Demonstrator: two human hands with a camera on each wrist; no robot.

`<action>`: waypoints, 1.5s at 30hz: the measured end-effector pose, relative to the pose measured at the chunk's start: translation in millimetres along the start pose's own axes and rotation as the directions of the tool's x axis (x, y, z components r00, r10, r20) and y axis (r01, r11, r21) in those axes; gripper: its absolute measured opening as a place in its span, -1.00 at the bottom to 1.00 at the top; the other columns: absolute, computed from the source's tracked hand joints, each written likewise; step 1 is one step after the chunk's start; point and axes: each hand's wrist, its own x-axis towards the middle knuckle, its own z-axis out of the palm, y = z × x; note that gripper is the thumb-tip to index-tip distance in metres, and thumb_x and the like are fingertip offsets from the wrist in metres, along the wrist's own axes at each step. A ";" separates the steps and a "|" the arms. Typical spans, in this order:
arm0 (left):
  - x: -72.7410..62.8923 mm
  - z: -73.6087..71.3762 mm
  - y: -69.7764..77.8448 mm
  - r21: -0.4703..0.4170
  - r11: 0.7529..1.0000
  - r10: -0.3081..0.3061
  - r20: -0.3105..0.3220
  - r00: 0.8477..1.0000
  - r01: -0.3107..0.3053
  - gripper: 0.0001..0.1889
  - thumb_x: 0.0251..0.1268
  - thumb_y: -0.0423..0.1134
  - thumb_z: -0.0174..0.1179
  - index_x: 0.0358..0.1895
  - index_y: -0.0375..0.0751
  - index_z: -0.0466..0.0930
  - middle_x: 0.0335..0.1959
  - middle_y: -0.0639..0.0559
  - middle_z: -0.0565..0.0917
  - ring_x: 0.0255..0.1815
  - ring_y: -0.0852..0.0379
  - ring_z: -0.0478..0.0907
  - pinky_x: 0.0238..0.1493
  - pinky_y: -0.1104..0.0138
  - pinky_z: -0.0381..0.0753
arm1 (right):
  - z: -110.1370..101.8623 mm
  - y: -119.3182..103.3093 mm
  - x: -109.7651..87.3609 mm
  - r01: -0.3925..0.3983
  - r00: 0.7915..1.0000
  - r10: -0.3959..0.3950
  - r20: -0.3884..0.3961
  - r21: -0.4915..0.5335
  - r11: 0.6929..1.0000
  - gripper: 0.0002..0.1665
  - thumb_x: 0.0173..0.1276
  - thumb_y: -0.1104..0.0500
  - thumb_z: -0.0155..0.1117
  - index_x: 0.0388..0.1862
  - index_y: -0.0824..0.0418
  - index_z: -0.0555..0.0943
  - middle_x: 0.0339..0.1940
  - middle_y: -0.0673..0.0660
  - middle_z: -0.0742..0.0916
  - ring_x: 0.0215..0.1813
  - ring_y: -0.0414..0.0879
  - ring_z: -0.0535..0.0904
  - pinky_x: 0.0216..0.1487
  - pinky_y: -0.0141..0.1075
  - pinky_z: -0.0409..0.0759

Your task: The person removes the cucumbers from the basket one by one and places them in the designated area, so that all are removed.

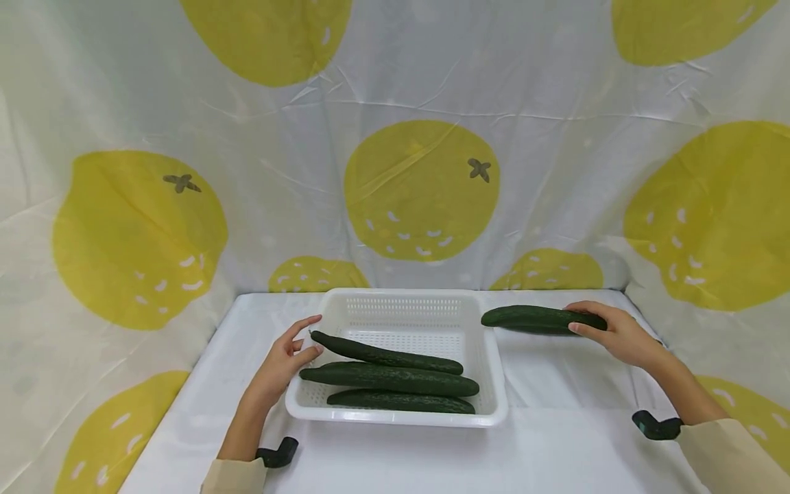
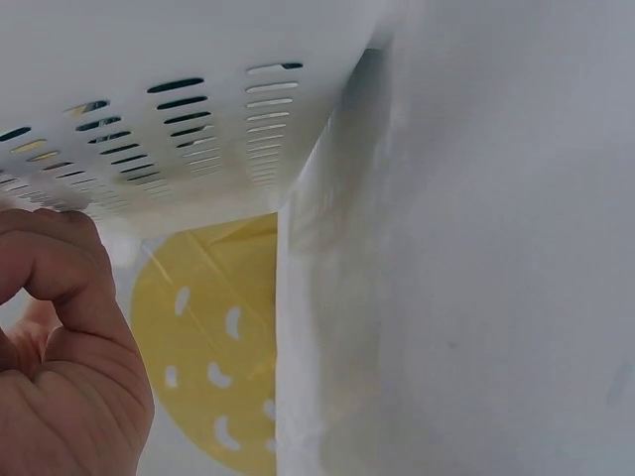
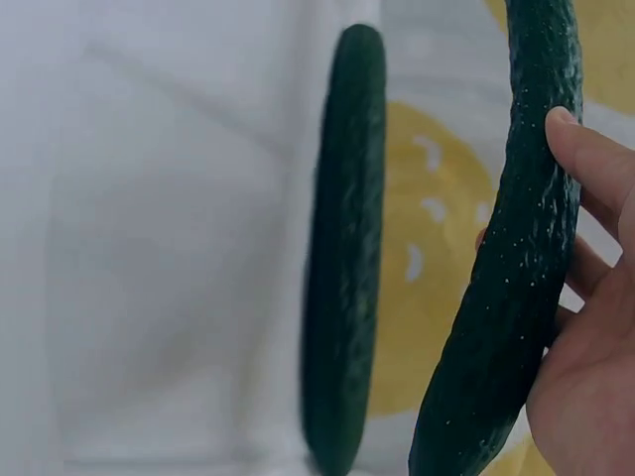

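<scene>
A white plastic basket sits on the table with three dark green cucumbers lying across its near half. At its left rim, my left hand grips the edge with bent fingers; the left wrist view shows those fingers against the slotted wall. My right hand holds another cucumber by its right end, to the right of the basket. This cucumber's left tip overlaps the basket's right rim in the head view. In the right wrist view, thumb and fingers wrap the held cucumber, and one more cucumber lies beyond it.
A white cloth covers the table. Behind and at both sides hangs a pale curtain printed with large yellow lemons. Black wrist devices sit on both forearms.
</scene>
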 end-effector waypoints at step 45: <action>2.6 -0.5 -6.3 -0.096 0.995 0.030 0.019 0.999 -0.028 -0.30 0.43 -0.26 0.29 0.58 0.06 0.27 -0.42 -0.08 0.52 -0.41 0.18 0.59 -0.31 0.28 0.67 | 33.6 52.4 8.4 0.037 0.999 -0.040 -0.029 -0.102 0.994 -0.57 0.40 0.02 0.44 0.17 0.16 0.65 0.17 0.25 0.65 0.20 0.31 0.56 0.18 0.22 0.49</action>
